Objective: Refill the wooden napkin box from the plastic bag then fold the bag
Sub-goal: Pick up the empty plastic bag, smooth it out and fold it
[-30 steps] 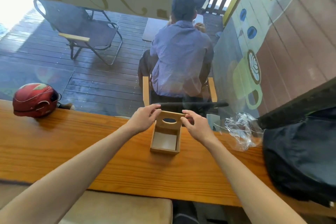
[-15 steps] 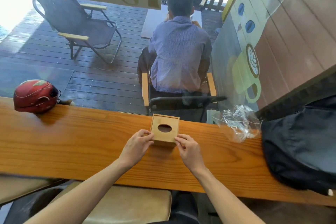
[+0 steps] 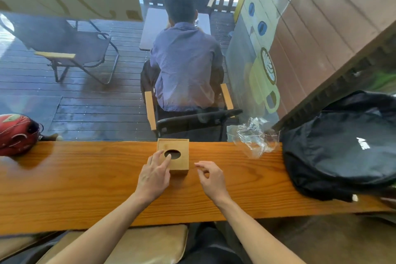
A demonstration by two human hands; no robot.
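The wooden napkin box (image 3: 181, 162) stands closed on the long wooden counter (image 3: 85, 182), with an oval slot in its top. My left hand (image 3: 155, 174) rests against the box's left side, fingers spread, fingertips at the edge of the slot. Just right of the box, my right hand (image 3: 211, 177) hovers over the counter with loosely curled fingers, holding nothing and not touching the box. The clear plastic bag (image 3: 254, 136) lies crumpled at the counter's back edge, to the right of the box and beyond my right hand.
A black backpack (image 3: 340, 146) covers the counter's right end. A red helmet (image 3: 17, 134) sits at the far left. Behind the glass a person (image 3: 186, 62) sits with their back to me. A cushioned stool (image 3: 137, 244) is below the counter.
A second ago both hands held the box with its lid tilted up; the lid came down flat. My right hand has let go and my left fingers moved onto the slot.
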